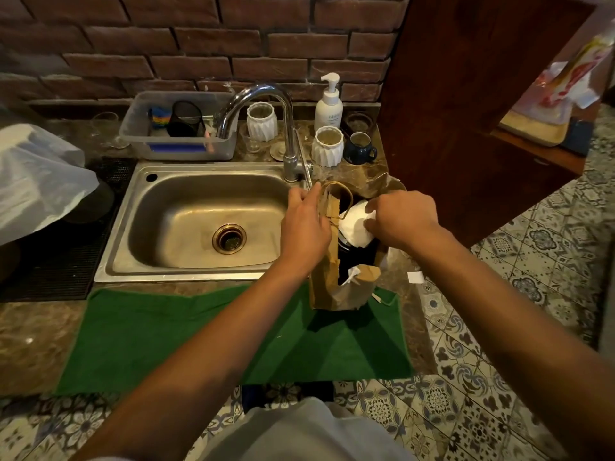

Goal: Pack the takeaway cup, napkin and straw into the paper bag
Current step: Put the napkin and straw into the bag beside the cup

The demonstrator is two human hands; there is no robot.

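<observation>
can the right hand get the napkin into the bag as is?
Probably yes: the right hand already holds the napkin over the bag mouth, which the left hand holds open.

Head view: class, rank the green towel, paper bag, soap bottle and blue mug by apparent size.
1. green towel
2. paper bag
3. soap bottle
4. blue mug
The bag stands nearer the camera than the bottle and mug, which exaggerates that gap.

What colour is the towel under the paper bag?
Green, plain, no pattern. The towel shows best in the head view, spread on the counter in front of the sink.
</observation>
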